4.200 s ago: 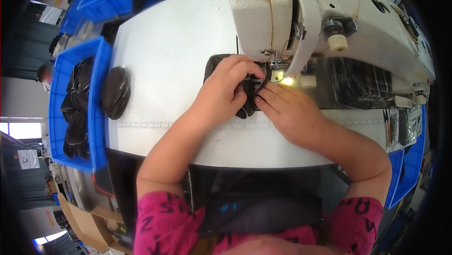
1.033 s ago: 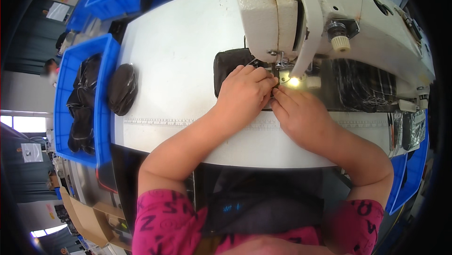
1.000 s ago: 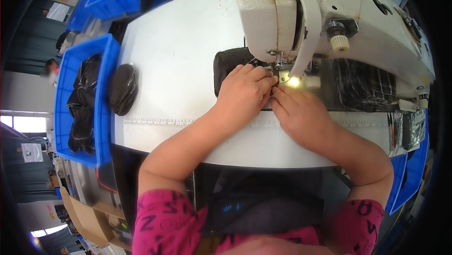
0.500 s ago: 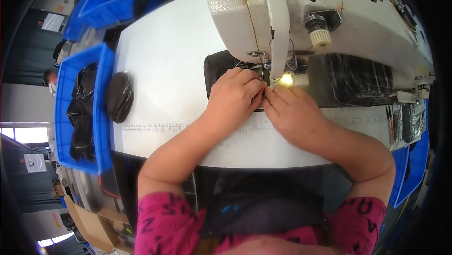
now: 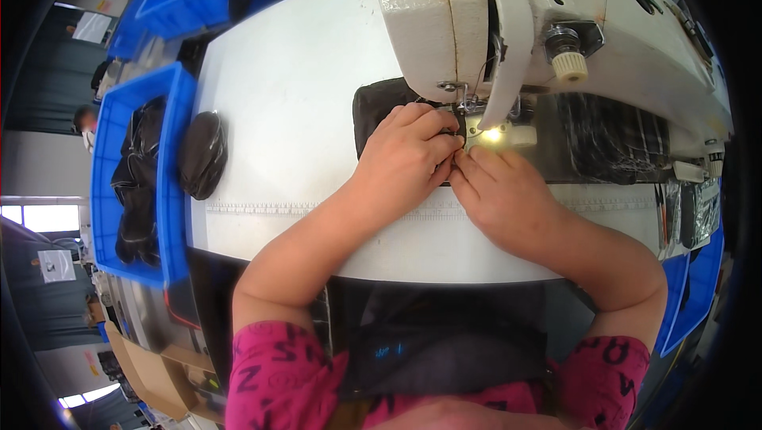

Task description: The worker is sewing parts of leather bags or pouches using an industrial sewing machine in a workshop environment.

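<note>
A dark fabric piece [image 5: 375, 101] with a zipper lies under the needle of a white sewing machine [image 5: 432, 29]. My left hand [image 5: 405, 156] is closed on it, fingers bent and pinched at its right edge just below the presser foot [image 5: 468, 106]. My right hand [image 5: 508, 200] is closed on the same piece, its fingertips pressed together beside my left thumb. The part between my fingers is mostly hidden. A small lamp [image 5: 494, 133] glows just right of the needle.
A blue bin [image 5: 107, 172] of dark pieces stands left, beside a dark oval pouch [image 5: 200, 156]. More dark pieces [image 5: 611, 136] lie right of the needle, near pens [image 5: 661, 216] and packets [image 5: 698, 212]. More blue bins, a cardboard box [image 5: 147, 362] and another person [image 5: 85, 127] are beyond.
Since about four seconds ago the piece has turned, showing more of its panel at upper left, and my left fingers have moved down over its zipper. Over the last second my hands barely move.
</note>
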Motion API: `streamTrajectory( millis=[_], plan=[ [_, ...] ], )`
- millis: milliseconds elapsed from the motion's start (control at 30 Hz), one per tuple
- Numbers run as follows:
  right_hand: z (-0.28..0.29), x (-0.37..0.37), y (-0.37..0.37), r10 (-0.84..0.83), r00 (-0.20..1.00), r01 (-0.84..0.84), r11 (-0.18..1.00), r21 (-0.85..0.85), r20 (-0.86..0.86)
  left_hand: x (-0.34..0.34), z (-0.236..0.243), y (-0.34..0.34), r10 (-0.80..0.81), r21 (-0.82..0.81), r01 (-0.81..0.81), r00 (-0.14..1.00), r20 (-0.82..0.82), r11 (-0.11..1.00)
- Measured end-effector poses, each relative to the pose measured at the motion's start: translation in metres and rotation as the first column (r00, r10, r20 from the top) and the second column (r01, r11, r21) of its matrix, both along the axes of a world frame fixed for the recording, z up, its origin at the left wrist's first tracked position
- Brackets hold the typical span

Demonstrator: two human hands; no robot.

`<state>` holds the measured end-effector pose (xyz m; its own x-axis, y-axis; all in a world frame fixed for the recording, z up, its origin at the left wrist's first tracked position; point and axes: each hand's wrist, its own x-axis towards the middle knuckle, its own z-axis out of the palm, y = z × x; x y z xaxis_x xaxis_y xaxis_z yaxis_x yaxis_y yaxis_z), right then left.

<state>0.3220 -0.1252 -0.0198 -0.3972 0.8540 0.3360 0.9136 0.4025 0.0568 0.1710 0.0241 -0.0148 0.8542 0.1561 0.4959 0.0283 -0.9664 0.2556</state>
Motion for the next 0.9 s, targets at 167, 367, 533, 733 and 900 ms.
streamTrajectory(
  millis=[167, 367, 533, 733, 900],
  plan=[
    [-0.001, 0.001, 0.001, 0.000, 1.000, 0.001, 1.000, 0.025, -0.024, -0.006, 0.000, -0.002, 0.034, -0.012, -0.035, 0.996, -0.083, 0.999],
    [0.000, 0.001, 0.001, -0.026, 0.998, 0.026, 1.000, 0.000, -0.058, -0.005, 0.008, -0.006, 0.095, -0.037, -0.104, 0.976, -0.195, 0.994],
    [-0.008, 0.005, 0.006, -0.065, 0.995, 0.066, 0.998, 0.015, -0.074, 0.002, 0.005, -0.010, 0.158, -0.061, -0.176, 0.961, -0.229, 0.983],
    [-0.006, 0.005, 0.008, -0.066, 0.995, 0.068, 0.998, 0.017, -0.072, 0.000, 0.002, -0.005, 0.149, -0.126, -0.180, 0.963, -0.227, 0.976],
    [-0.008, 0.004, 0.008, -0.066, 0.996, 0.070, 0.996, 0.063, -0.066, -0.002, 0.002, -0.003, 0.137, -0.152, -0.165, 0.974, -0.181, 0.974]
  ],
)
